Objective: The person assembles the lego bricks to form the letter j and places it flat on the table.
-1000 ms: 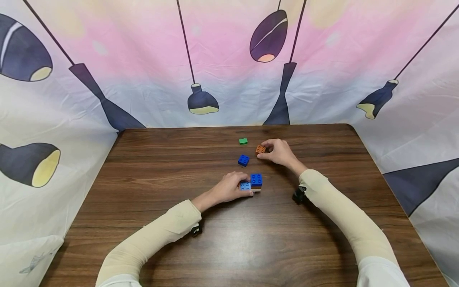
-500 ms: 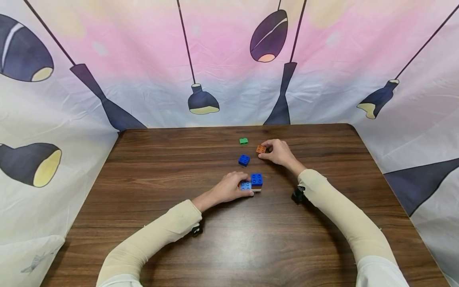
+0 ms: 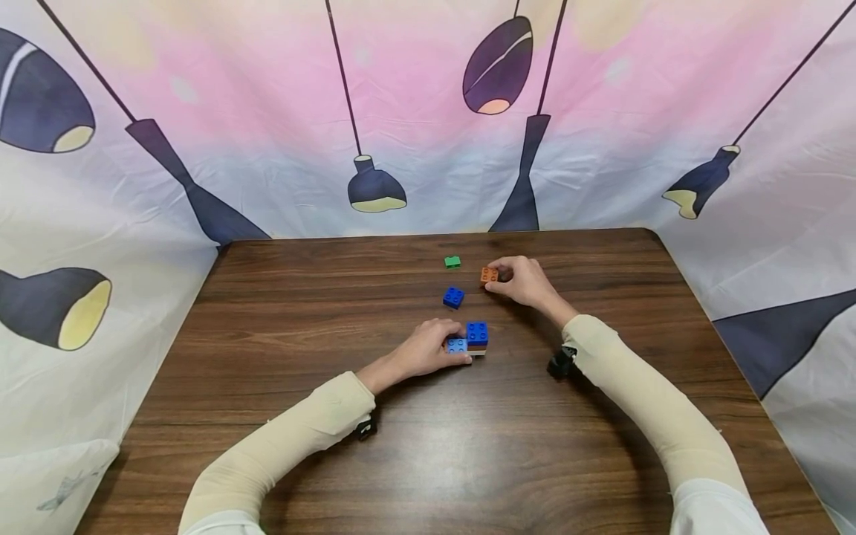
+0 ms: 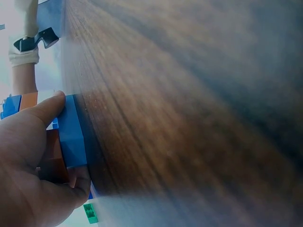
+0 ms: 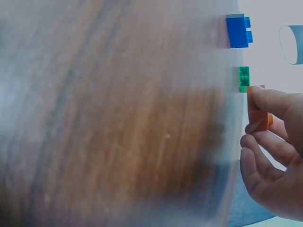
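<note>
My left hand (image 3: 428, 349) grips a built block of toy bricks near the middle of the table, thumb on the near side and fingers on the far side. A light blue brick (image 3: 457, 347) shows between them, beside a taller dark blue brick (image 3: 477, 332) with brown and white layers below it. In the left wrist view, a blue brick (image 4: 72, 135) lies lowest, with a brown brick (image 4: 54, 158) on it. Farther back, my right hand (image 3: 526, 282) pinches an orange brick (image 3: 489, 276) between thumb and fingers; the right wrist view shows this orange brick (image 5: 258, 118) side-on.
A loose blue brick (image 3: 453, 298) lies between the two hands, left of the orange one. Behind it sits a small green brick (image 3: 452, 262). The wooden table (image 3: 281, 312) ends at a printed cloth (image 3: 287, 171) with lamp pictures.
My right hand and the orange brick have shifted slightly to the right, away from the loose blue brick. My left hand keeps its grip in the same place.
</note>
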Action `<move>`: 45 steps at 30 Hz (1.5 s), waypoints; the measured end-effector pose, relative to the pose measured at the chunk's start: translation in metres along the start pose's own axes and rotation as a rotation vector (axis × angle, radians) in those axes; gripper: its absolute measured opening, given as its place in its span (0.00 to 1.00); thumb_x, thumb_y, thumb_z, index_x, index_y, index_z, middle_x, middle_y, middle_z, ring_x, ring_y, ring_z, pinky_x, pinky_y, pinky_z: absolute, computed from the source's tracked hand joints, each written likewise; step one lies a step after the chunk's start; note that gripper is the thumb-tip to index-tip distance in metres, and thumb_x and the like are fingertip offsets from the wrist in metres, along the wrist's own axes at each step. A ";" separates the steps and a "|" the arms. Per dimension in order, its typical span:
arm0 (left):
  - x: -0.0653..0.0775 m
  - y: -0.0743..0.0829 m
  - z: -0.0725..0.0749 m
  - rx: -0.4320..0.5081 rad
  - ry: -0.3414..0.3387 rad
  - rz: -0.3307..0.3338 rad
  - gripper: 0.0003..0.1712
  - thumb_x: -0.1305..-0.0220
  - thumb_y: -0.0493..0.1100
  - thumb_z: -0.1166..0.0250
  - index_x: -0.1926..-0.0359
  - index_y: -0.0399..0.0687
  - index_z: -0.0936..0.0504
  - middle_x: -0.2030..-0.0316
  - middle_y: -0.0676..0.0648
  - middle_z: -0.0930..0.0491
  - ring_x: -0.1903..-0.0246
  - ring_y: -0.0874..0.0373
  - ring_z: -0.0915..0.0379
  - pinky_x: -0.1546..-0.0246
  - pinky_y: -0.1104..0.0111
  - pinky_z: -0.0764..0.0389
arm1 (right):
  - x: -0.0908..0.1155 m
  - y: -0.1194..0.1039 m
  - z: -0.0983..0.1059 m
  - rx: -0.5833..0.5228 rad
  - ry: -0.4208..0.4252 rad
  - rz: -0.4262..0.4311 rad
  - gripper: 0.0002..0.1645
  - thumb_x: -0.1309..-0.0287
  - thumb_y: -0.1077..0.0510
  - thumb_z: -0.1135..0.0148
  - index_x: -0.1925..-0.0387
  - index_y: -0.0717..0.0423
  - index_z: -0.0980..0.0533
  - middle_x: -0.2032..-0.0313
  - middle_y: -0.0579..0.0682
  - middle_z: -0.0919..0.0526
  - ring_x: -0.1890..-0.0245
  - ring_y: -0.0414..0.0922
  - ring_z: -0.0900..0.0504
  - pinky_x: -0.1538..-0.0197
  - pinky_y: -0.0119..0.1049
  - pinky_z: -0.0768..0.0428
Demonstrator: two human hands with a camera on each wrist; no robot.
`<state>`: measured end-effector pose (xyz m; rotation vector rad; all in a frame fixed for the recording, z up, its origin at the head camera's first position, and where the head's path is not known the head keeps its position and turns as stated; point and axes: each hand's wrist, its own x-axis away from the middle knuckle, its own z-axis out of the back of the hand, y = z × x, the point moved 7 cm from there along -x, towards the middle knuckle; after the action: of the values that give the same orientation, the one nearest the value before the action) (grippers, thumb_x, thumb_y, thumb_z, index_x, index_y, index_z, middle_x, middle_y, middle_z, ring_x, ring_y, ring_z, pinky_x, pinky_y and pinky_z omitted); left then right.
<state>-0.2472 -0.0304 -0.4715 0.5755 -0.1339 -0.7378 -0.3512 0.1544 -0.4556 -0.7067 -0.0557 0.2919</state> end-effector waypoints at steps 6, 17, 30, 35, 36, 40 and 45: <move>0.001 0.001 0.001 0.004 0.002 0.002 0.21 0.38 0.52 0.25 0.51 0.44 0.16 0.55 0.47 0.15 0.56 0.56 0.21 0.55 0.58 0.22 | 0.007 -0.007 0.006 -0.005 -0.009 0.037 0.27 0.38 0.50 0.28 0.39 0.54 0.20 0.49 0.55 0.14 0.53 0.51 0.16 0.50 0.49 0.19; 0.001 0.002 0.001 -0.006 -0.004 0.005 0.22 0.38 0.53 0.25 0.50 0.43 0.16 0.54 0.47 0.14 0.57 0.56 0.21 0.56 0.60 0.22 | 0.029 -0.037 0.021 0.004 0.001 0.131 0.27 0.36 0.47 0.29 0.39 0.52 0.20 0.51 0.53 0.14 0.54 0.50 0.15 0.52 0.48 0.17; -0.001 0.002 0.002 -0.005 0.012 -0.003 0.22 0.38 0.51 0.25 0.51 0.43 0.16 0.56 0.47 0.14 0.59 0.57 0.22 0.57 0.59 0.21 | 0.064 -0.068 0.023 -0.036 0.012 0.227 0.26 0.38 0.47 0.28 0.40 0.51 0.19 0.54 0.49 0.12 0.57 0.45 0.15 0.58 0.43 0.18; 0.000 0.003 0.002 0.000 0.017 -0.003 0.21 0.38 0.51 0.25 0.52 0.43 0.16 0.56 0.47 0.14 0.59 0.57 0.21 0.56 0.59 0.21 | 0.075 -0.075 0.019 -0.060 -0.009 0.259 0.26 0.37 0.49 0.28 0.40 0.51 0.19 0.54 0.48 0.13 0.56 0.47 0.14 0.57 0.43 0.17; 0.000 0.003 0.002 0.001 0.016 -0.002 0.21 0.38 0.51 0.25 0.52 0.43 0.16 0.56 0.47 0.14 0.59 0.58 0.22 0.57 0.60 0.22 | 0.077 -0.076 0.018 -0.059 -0.011 0.268 0.26 0.37 0.49 0.28 0.40 0.52 0.19 0.54 0.49 0.13 0.56 0.47 0.14 0.57 0.43 0.17; 0.000 0.003 0.002 0.004 0.013 0.002 0.20 0.38 0.52 0.25 0.53 0.44 0.16 0.57 0.48 0.15 0.62 0.60 0.24 0.61 0.63 0.24 | 0.085 -0.080 0.015 -0.055 -0.024 0.286 0.25 0.37 0.50 0.28 0.41 0.53 0.19 0.54 0.48 0.13 0.56 0.46 0.15 0.56 0.42 0.16; 0.000 0.002 0.002 0.010 0.013 0.005 0.20 0.38 0.51 0.25 0.53 0.44 0.16 0.58 0.49 0.15 0.63 0.61 0.25 0.63 0.65 0.26 | 0.091 -0.083 0.012 -0.045 -0.034 0.295 0.26 0.38 0.49 0.27 0.41 0.53 0.19 0.54 0.48 0.13 0.57 0.46 0.14 0.57 0.41 0.16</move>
<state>-0.2468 -0.0299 -0.4685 0.5890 -0.1263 -0.7290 -0.2455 0.1278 -0.3977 -0.7547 0.0103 0.5863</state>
